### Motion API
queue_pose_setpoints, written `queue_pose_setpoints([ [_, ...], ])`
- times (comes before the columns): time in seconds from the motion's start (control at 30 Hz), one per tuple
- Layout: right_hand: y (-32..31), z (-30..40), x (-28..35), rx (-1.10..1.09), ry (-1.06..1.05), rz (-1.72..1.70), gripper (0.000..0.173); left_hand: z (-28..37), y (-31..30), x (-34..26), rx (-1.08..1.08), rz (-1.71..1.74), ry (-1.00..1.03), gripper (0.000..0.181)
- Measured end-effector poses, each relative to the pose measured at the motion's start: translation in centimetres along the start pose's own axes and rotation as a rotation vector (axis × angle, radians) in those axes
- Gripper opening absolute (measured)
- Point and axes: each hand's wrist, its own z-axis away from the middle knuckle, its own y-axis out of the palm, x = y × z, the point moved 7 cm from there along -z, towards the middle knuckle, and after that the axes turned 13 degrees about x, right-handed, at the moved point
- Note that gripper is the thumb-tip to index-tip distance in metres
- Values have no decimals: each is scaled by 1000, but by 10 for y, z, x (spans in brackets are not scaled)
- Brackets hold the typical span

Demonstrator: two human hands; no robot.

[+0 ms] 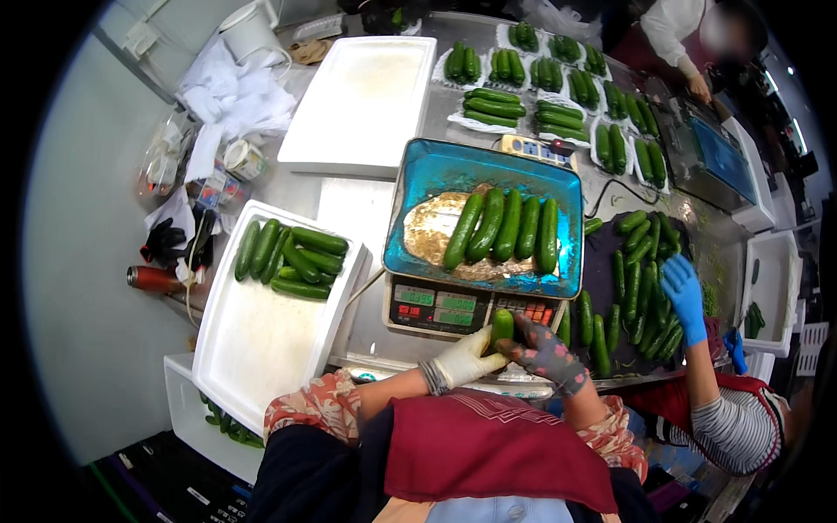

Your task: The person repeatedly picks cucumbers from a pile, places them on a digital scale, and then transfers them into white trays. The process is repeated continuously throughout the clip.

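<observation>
My left hand (pixel 465 360) wears a whitish glove and my right hand (pixel 550 358) a dark grey one with a pink pattern. Between them they hold one cucumber (pixel 502 325) upright, just in front of the scale's keypad; its lower end is hidden by my fingers. Beyond it stands a digital weighing scale (pixel 431 307) with lit displays. On its blue metal pan (pixel 418 167), several cucumbers (pixel 509 224) lie side by side across a worn, stained patch.
At left, a white foam box (pixel 261 340) holds several cucumbers; another foam box (pixel 366 85) sits behind. Wrapped cucumber packs (pixel 494 108) cover the back right. A co-worker's blue-gloved hand (pixel 683 287) reaches over piled cucumbers (pixel 633 287) at right. Another person (pixel 673 33) stands by a machine (pixel 709 153).
</observation>
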Motion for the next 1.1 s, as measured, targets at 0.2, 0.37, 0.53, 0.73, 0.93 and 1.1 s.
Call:
queue_pose_setpoints([
  [0.2,-6,-5,-15,-48,-121,-385,50,-6,6,-11,47,64,90,48],
  [0.37,-52,1,-34,-263,-8,-252,60,-8,9,-6,124,83,-2,64],
  [0.53,-83,11,-49,-313,-124,-695,52,-1,-5,-35,103,13,84,43],
  [0.73,-88,8,-88,-180,-598,-1023,44,17,-58,-100,-221,-125,259,30],
  [0.93,-43,-5,-71,-58,-256,-883,61,26,-81,-121,-437,-218,303,29],
  [1.1,-32,-4,-68,14,-295,-1227,59,27,-94,-128,-518,-320,307,30],
])
